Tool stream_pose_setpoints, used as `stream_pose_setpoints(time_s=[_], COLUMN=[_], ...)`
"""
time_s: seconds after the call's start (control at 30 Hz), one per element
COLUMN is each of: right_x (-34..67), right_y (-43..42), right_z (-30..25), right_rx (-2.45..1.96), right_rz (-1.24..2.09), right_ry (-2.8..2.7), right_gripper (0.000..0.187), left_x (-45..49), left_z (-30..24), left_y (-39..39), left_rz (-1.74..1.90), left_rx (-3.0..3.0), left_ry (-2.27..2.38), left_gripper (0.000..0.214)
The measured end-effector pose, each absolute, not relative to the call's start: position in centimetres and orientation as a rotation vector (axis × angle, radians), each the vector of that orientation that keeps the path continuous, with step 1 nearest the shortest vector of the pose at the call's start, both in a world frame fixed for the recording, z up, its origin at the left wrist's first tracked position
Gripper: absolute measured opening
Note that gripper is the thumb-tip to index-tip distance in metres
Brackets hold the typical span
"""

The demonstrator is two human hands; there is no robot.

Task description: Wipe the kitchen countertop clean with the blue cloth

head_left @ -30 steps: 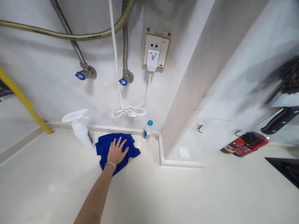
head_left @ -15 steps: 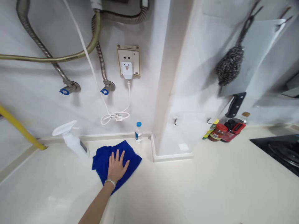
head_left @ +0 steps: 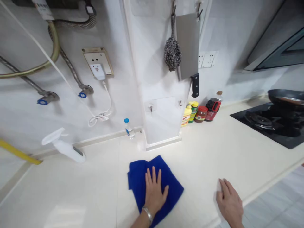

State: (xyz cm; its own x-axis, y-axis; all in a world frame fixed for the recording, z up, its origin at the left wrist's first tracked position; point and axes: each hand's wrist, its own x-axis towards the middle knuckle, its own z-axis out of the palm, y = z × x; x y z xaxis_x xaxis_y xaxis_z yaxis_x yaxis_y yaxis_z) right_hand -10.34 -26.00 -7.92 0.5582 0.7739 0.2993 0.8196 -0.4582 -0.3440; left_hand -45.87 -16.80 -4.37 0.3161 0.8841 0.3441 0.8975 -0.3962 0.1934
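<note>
My left hand (head_left: 154, 191), with a silver bracelet at the wrist, lies flat on a blue cloth (head_left: 171, 186), its fingers spread. The cloth is spread out on the pale countertop (head_left: 95, 183), and part of it is hidden under the hand. Near the counter's front edge, my right hand (head_left: 230, 201) rests on the surface with its fingers loosely bent and nothing visible in it. Behind the cloth, a small clear bottle with a blue cap (head_left: 129, 129) stands by the wall. Farther left is a white handheld spray-bottle-shaped device (head_left: 65, 147).
A wall pillar (head_left: 163, 126) juts out behind the cloth. On it hang a steel-wool scrubber (head_left: 172, 54) and a cleaver (head_left: 188, 47). Condiment containers (head_left: 200, 114) stand beyond it. At the right are a gas stove (head_left: 263, 122) and a pan (head_left: 287, 96). A plugged-in cord (head_left: 108, 95) hangs at left.
My left hand and the blue cloth have moved right along the counter, away from the white device and past the small bottle. My right hand has come into view. The view has turned right.
</note>
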Motion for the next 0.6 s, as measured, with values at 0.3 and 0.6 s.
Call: stream_pose_setpoints(time_s=[0.3, 0.6], right_x=[-9.9, -9.3], right_y=[-26.7, -27.1], right_z=[-7.9, -6.3], right_rx=[-2.257, -2.150], right_rz=[-0.186, -0.212], right_ry=[-1.310, -1.444], right_gripper=[0.065, 0.062], left_x=[-44.4, -58.6], left_z=[-2.9, -0.5], left_y=[-21.2, -29.2], left_rz=[-0.526, -0.332], left_rx=[-3.050, -2.619], left_ry=[-1.580, -1.836], left_gripper=[0.080, 0.067])
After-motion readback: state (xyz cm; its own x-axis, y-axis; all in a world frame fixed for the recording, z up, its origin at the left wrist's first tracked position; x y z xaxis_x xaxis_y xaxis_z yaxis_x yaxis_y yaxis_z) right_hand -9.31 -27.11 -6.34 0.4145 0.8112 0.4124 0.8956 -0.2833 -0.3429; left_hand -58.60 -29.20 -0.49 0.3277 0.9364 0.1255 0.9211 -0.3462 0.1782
